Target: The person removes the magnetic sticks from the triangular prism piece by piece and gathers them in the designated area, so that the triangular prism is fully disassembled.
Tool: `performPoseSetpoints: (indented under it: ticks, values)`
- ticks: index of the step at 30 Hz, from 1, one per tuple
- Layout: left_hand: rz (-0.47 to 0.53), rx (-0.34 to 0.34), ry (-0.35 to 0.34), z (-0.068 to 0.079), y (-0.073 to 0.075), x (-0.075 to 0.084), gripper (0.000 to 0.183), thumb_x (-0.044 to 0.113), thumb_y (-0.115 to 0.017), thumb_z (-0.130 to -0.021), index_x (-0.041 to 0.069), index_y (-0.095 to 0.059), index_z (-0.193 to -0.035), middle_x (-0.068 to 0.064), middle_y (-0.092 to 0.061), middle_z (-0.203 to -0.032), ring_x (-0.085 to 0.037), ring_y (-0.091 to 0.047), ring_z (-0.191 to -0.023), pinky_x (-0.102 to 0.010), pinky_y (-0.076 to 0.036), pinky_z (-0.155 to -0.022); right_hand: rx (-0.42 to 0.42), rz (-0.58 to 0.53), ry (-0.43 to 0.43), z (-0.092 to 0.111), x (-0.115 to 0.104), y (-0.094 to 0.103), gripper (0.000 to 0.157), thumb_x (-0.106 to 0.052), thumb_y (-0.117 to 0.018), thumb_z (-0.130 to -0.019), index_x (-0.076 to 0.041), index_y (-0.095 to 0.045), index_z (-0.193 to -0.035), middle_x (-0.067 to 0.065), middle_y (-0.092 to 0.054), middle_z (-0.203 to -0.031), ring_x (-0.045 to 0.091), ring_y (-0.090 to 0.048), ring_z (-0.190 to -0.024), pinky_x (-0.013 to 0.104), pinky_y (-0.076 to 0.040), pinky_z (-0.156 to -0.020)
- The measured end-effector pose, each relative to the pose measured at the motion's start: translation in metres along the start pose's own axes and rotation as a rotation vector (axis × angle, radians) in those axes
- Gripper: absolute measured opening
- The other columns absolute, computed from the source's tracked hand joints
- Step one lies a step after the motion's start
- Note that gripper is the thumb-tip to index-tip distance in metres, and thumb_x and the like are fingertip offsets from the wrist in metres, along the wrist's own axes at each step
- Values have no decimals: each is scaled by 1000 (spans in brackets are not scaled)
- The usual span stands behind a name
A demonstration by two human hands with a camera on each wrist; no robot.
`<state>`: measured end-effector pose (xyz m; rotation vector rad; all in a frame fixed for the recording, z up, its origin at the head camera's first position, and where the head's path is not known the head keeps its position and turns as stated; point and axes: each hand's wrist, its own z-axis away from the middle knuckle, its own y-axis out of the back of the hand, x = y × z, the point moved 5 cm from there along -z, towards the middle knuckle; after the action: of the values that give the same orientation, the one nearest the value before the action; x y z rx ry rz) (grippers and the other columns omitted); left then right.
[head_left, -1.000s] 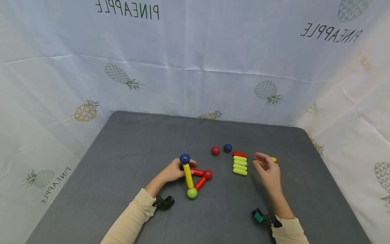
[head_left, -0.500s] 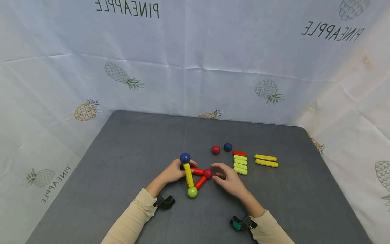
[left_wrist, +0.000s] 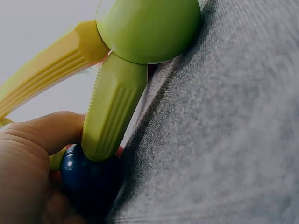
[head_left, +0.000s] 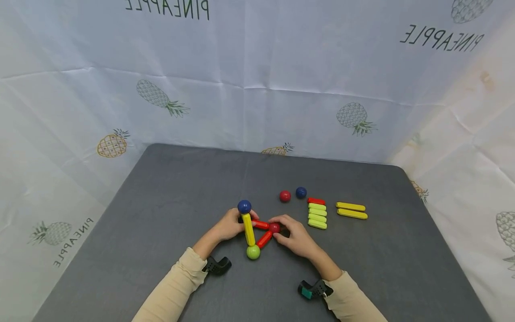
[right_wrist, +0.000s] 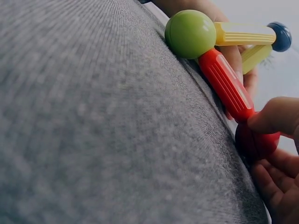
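Note:
A frame of magnetic rods and balls stands on the table between the hands. Its green ball sits at the near corner, where a yellow rod slants up to a raised blue ball. A red rod joins the green ball to a red ball, from which another red rod runs toward my left hand. That hand grips a lower dark blue ball, its thumb against a lime rod. My right hand pinches the red ball between thumb and fingers.
Beyond the frame lie a loose red ball and a loose blue ball. Right of them is a row of several short lime rods with one red rod. Two long yellow rods lie farther right. A pineapple-print cloth hangs behind the table.
My right hand has come left from the long yellow rods to the frame and now holds its red ball. The left hand and the frame stay in place.

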<state>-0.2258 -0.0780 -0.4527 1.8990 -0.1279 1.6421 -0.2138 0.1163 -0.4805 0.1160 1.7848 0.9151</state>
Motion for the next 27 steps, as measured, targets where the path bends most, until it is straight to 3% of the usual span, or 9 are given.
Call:
performPoseSetpoints:
  ticks: [10,17,21,27]
  values:
    - [-23,8,4,0,1,1,20,8,-64,-90,-5,-66,-105,-18,-67,-104,-15,-56,-88,-31,-44,-83,-12,65,21,0,1,-3,28,-12,-65,-87,-19,-61,-114,-1,-57,-110,12,-54,-97,32,-49,-86]
    - [-27,28,3,0,3,1,18,7,-64,-89,-4,-66,-104,-18,-67,-104,-16,-56,-89,-35,-44,-84,4,70,25,2,0,-4,27,-8,-66,-81,-17,-64,-107,-2,-51,-101,11,-50,-90,26,-45,-79]
    - [-35,31,-1,0,3,1,18,7,-64,-89,-3,-66,-104,-18,-68,-104,-17,-57,-90,-33,-44,-85,66,100,3,2,1,-3,25,-10,-68,-80,-18,-64,-103,-3,-51,-98,9,-49,-86,24,-44,-75]
    - [-43,33,0,0,3,2,18,7,-64,-89,-4,-66,-103,-18,-68,-103,-18,-57,-90,-35,-44,-85,239,96,-91,3,3,5,24,-11,-72,-78,-15,-64,-100,-1,-53,-92,10,-48,-79,23,-45,-69]
